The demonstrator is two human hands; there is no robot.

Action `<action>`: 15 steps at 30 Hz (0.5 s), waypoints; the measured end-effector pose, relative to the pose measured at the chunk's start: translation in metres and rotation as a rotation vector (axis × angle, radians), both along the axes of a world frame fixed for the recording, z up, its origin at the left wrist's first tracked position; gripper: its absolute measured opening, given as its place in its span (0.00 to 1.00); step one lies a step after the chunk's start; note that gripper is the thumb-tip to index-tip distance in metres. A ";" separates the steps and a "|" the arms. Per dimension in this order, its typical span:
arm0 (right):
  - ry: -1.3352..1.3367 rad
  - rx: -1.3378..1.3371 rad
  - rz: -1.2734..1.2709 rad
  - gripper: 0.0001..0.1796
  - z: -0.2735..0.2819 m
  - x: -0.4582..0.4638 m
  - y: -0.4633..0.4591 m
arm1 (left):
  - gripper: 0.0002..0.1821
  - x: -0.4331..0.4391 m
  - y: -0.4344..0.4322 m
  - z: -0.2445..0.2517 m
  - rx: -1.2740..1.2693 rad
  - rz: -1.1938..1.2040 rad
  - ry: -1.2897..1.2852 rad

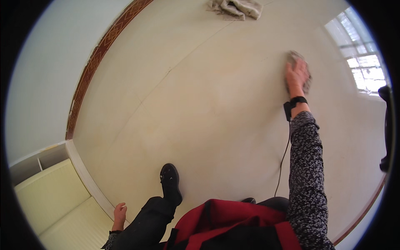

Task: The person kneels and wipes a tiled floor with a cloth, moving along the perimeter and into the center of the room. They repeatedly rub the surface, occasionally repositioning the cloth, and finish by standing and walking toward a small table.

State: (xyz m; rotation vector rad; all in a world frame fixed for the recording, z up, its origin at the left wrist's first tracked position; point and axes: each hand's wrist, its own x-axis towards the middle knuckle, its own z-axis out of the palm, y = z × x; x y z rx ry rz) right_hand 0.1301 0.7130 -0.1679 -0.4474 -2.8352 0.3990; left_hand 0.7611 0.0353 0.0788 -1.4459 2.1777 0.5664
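Note:
My right hand (297, 73) is spread over a grey-brown cloth (307, 82) and presses it flat against the pale, glossy floor (212, 115). The arm is stretched far forward, and the hand and cloth look slightly blurred. At the lower left, my left hand (120, 213) is beside my bent knee, near a white edge strip (93, 178). Its fingers are partly curled, and I cannot make out whether anything is in them. A second crumpled cloth (237, 9) lies on the floor at the top of the view.
A brown patterned skirting (93, 67) runs along the white wall (53, 62) on the left. Pale yellow cabinet panels (53, 187) stand lower left. A black object (387, 128) is at the right rim. A thin cable (282, 159) hangs from my right wrist. My black shoe (170, 181) rests on the floor.

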 end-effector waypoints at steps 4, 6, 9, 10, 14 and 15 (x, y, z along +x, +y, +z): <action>0.188 0.088 0.689 0.31 -0.009 0.052 -0.168 | 0.15 0.013 0.000 -0.004 0.018 -0.294 0.072; 0.129 0.075 0.892 0.30 0.009 0.124 -0.240 | 0.16 0.021 -0.002 0.001 -0.015 -0.194 0.165; -0.079 0.058 1.346 0.28 0.053 0.266 -0.297 | 0.17 0.044 -0.005 0.015 -0.079 -0.012 0.183; -0.106 0.139 1.548 0.28 0.064 0.313 -0.302 | 0.17 0.055 -0.007 0.017 -0.091 0.045 0.173; -0.289 -0.044 1.993 0.30 0.078 0.442 -0.280 | 0.18 0.088 -0.013 0.018 -0.085 0.141 0.082; -0.199 -0.121 1.955 0.29 0.072 0.451 -0.276 | 0.18 0.091 -0.013 0.016 -0.144 -0.047 0.106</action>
